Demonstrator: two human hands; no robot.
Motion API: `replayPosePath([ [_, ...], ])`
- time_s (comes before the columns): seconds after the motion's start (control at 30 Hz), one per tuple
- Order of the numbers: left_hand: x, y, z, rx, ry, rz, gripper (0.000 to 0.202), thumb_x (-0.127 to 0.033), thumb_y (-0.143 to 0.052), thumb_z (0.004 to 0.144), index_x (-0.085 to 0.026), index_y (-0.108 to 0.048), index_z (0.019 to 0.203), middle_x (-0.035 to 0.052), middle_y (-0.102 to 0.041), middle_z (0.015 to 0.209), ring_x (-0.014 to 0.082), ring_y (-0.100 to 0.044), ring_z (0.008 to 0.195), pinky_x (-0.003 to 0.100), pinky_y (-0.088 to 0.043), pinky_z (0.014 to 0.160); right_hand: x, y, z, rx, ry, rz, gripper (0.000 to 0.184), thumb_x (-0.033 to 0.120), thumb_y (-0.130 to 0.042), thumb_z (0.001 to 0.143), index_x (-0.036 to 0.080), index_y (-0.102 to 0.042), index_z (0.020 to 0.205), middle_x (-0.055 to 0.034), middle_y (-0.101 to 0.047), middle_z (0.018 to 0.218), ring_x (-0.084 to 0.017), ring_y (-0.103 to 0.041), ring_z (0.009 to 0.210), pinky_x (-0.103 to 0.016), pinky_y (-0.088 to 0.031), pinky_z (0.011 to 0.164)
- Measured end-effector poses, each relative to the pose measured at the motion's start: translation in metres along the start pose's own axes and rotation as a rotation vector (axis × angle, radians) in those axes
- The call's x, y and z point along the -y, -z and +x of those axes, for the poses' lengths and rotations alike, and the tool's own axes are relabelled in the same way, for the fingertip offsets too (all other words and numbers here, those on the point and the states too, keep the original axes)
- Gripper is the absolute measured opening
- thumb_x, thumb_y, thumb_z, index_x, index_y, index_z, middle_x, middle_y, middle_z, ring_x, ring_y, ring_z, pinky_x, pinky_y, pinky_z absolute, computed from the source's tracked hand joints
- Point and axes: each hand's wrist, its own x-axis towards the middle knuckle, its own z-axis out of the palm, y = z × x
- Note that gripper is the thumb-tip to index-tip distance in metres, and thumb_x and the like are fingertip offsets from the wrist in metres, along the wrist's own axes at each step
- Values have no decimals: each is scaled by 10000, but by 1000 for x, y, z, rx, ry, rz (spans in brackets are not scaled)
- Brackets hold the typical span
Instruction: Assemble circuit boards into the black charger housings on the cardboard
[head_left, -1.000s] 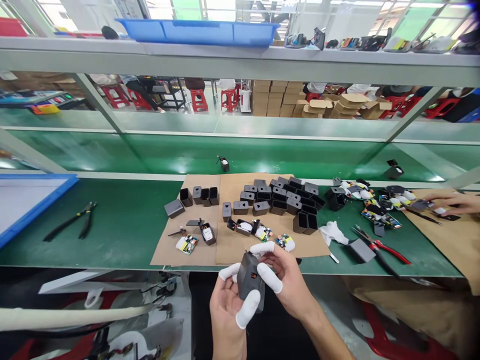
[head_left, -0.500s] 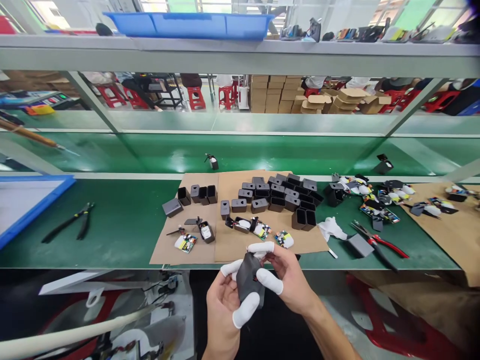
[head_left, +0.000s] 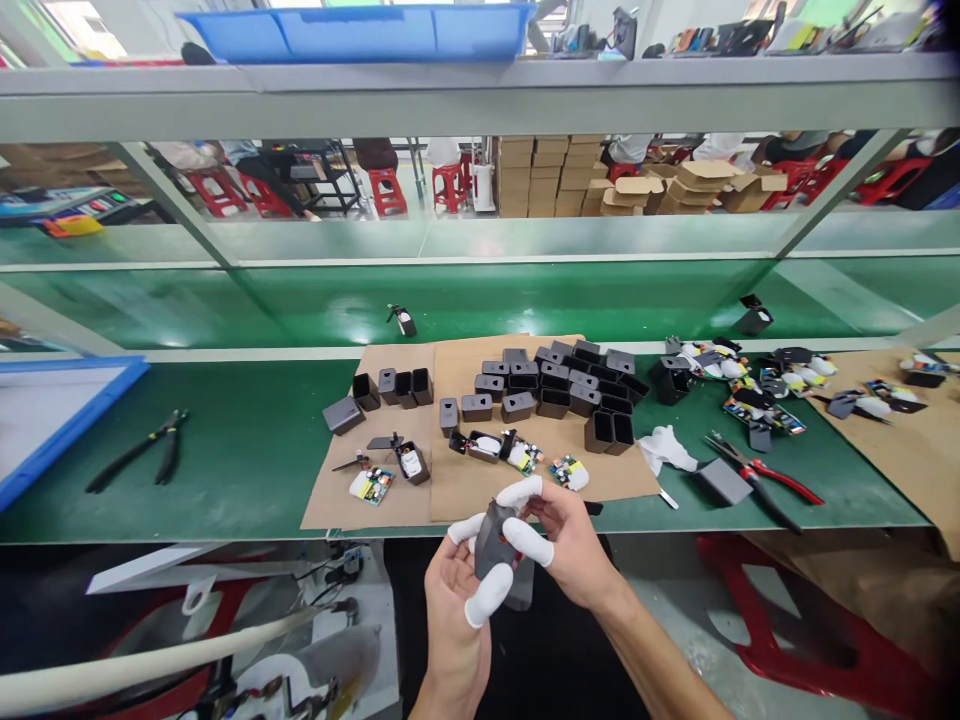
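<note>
Between my two hands, just in front of the bench edge, is a dark grey plastic casing [head_left: 491,545]. My left hand [head_left: 457,590] is closed around its left side, thumb on the near face. My right hand [head_left: 566,540] pinches the top and right side, fingers curled over it. White finger cots cover the thumbs and some fingertips. A small reddish bit shows near my right thumb; what lies inside the casing is hidden. A smooth grey part [head_left: 520,588] shows below it. Beyond my hands lie circuit boards [head_left: 568,472] and an open casing with white filling [head_left: 411,462].
Several black casings [head_left: 517,405] stand on cardboard [head_left: 450,500]. Black-handled pliers [head_left: 142,450] lie left; red-handled pliers [head_left: 787,482], a grey casing [head_left: 721,483] and white tissue [head_left: 666,450] lie right. Wired boards [head_left: 765,410] are piled farther right. A shelf [head_left: 480,115] crosses overhead.
Both hands still grip the casing, which is tilted a little differently and sits slightly higher. My right thumb has shifted up and left across it. The camera view has shifted slightly.
</note>
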Motion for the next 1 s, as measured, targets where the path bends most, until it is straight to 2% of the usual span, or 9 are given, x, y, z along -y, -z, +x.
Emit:
replayPosePath([
  [0.17, 1, -3, -3, 25, 61, 20, 640, -392, -1038, 619, -179, -785, 1166, 156, -809, 1216, 372, -755, 1207, 456, -644, 1028, -2, 3, 5, 12, 1, -56, 314, 419, -821, 947, 220, -746, 1178, -20, -754, 915, -166, -702, 735, -302, -630, 702],
  [0.4, 4, -2, -10, 9, 18, 68, 563, -398, -953, 772, -207, -747, 1260, 139, -776, 1322, 344, -725, 1280, 440, -624, 1059, -3, 10, 3, -22, 92, -211, 271, 415, -716, 1018, 218, -769, 1197, -54, -781, 1015, -205, -729, 901, -348, -626, 872],
  [0.47, 6, 5, -4, -37, -81, 166, 615, -370, -967, 743, -200, -724, 1281, 129, -776, 1271, 327, -738, 1243, 430, -621, 1050, -3, 7, -1, -79, 116, -270, 261, 392, -717, 1012, 218, -766, 1201, -66, -779, 1023, -222, -719, 922, -382, -614, 926],
  [0.57, 11, 27, 14, -185, -475, 531, 631, -301, -982, 673, -200, -727, 1241, 81, -740, 1125, 281, -742, 1078, 415, -614, 994, -11, -9, -9, -154, 169, -367, 367, 378, -753, 974, 230, -724, 1309, -104, -777, 1176, -269, -728, 1065, -445, -601, 1024],
  [0.67, 20, 51, 36, -261, -807, 877, 455, -271, -918, 727, -200, -753, 1145, 75, -702, 1023, 275, -702, 956, 434, -598, 926, -30, -34, -10, -147, 153, -418, 639, 366, -863, 864, 247, -642, 1453, -127, -730, 1403, -316, -712, 1274, -486, -585, 1119],
  [0.73, 29, 62, 49, -206, -841, 916, 386, -272, -854, 799, -191, -741, 1160, 93, -715, 995, 283, -711, 912, 440, -608, 863, -45, -50, -4, -185, 119, -421, 696, 339, -895, 824, 235, -624, 1456, -126, -737, 1401, -316, -724, 1285, -478, -601, 1113],
  [0.83, 43, 71, 62, -115, -827, 883, 383, -279, -796, 841, -187, -708, 1203, 101, -747, 983, 291, -753, 889, 445, -634, 819, -64, -62, 8, -252, 138, -438, 524, 308, -847, 881, 218, -660, 1362, -100, -799, 1237, -277, -792, 1123, -432, -663, 996],
  [0.93, 53, 74, 64, -77, -826, 860, 549, -247, -829, 789, -193, -641, 1302, 120, -763, 1104, 311, -791, 1006, 468, -651, 897, -77, -58, 14, -265, 220, -485, 390, 297, -776, 965, 216, -692, 1338, -96, -821, 1161, -263, -814, 1042, -412, -689, 916],
  [1.0, 57, 78, 60, -79, -813, 841, 662, -226, -841, 791, -198, -571, 1395, 133, -743, 1196, 304, -795, 1070, 472, -650, 950, -85, -49, 12, -277, 311, -532, 354, 279, -741, 999, 218, -718, 1347, -121, -820, 1202, -281, -811, 1100, -438, -685, 956],
])
